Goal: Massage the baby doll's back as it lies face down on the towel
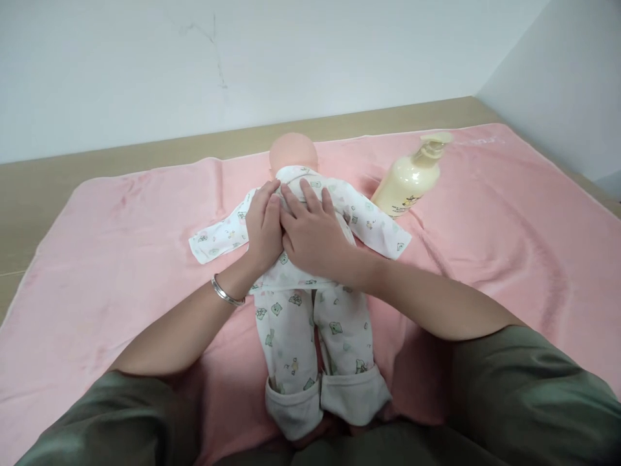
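A baby doll (294, 152) in a white printed top and trousers (291, 336) lies on a pink blanket (145, 259), the back of its bald head upward. Its sleeves are spread to both sides and its trouser cuffs are folded up. My left hand (265, 226) rests on the left part of the doll's upper back, fingers extended and close together. Flat on the back beside it is my right hand (315, 233), with its fingers spread. The two hands touch near the middle of the back. Neither hand grips anything.
A cream pump bottle (410, 178) leans to the right on the blanket, beyond the doll's right-side sleeve. Behind the blanket runs a strip of tan surface (169, 147), with a white wall (291, 58) at the back and another wall at the right.
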Available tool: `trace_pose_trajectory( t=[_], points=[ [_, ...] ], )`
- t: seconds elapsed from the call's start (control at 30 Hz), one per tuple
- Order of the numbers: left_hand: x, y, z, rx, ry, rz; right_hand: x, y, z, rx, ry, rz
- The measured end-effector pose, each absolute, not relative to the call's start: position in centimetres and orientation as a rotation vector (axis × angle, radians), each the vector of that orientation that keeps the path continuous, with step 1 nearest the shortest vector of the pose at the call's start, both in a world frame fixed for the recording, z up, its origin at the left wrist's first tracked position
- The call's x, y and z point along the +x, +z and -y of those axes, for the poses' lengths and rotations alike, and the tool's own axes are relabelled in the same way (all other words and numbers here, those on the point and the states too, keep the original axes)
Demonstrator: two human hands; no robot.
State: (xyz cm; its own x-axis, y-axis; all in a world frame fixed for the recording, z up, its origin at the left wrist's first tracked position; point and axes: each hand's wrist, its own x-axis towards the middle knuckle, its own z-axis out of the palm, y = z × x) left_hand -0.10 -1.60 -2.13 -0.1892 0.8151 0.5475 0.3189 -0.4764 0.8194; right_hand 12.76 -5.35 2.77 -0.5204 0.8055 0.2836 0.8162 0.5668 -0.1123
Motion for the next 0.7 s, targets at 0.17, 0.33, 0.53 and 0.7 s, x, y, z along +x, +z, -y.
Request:
trace_pose_trajectory(
  t=[0.17,0.33,0.53,0.7],
  points=[
    [-0.2,-1.8,1.5,1.817,1.563,-1.442,14.4,3.4,0.8,-1.342,0.114,2.428],
    [0.2,-1.7,2.2,2.117,1.321,-1.552,15.2,3.5,-1.7,-1.471,0.142,2.325],
    [-0.9,-1.5,0.4,2.043,1.329,-1.511,13.6,4.4,2.7,-1.667,-0.097,2.376],
    [-1.1,-1.0,0.1,2.042,1.37,-1.454,13.6,5.5,4.6,-1.602,-0.198,2.582]
  ],
)
